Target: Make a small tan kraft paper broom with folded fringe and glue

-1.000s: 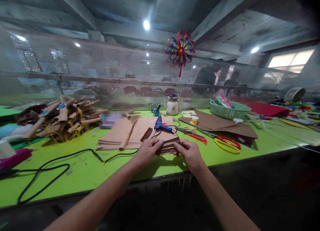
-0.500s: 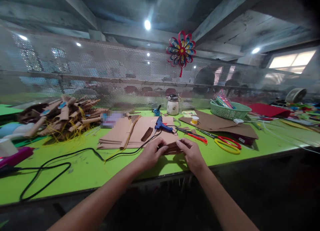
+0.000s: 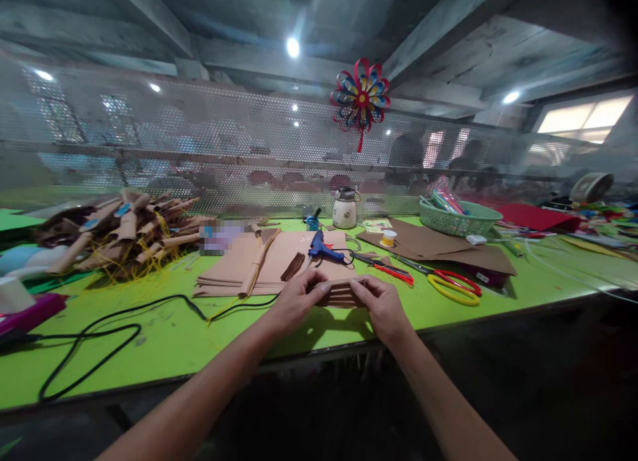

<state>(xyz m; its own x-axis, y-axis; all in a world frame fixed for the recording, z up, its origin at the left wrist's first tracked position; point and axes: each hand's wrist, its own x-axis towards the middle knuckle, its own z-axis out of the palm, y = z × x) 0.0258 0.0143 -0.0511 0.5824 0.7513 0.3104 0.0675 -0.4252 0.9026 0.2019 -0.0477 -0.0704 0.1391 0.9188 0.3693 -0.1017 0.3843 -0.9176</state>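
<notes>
Between my two hands is a small piece of brown paper folded in pleats [image 3: 341, 295], held just above the front of the green table. My left hand [image 3: 300, 300] pinches its left end, thumb on top. At the right end, my right hand [image 3: 381, 307] grips it between thumb and fingers. Just beyond lie flat brown paper sheets [image 3: 234, 268], bearing a blue glue gun [image 3: 321, 248], a small pleated strip of brown paper [image 3: 292, 266] and a rolled paper piece with a fanned end [image 3: 258, 265].
Scissors with red and yellow handles [image 3: 454, 288] and a red-handled cutting tool [image 3: 393, 273] lie right. A black cord [image 3: 134, 308] loops across the left. Rolled paper pieces [image 3: 129, 238] pile up behind it. A green basket [image 3: 458, 220] and a white jar [image 3: 345, 210] stand at the back.
My left hand has shifted slightly up and left along the folded paper, whose pleats now show more. My right hand stays nearly in place.
</notes>
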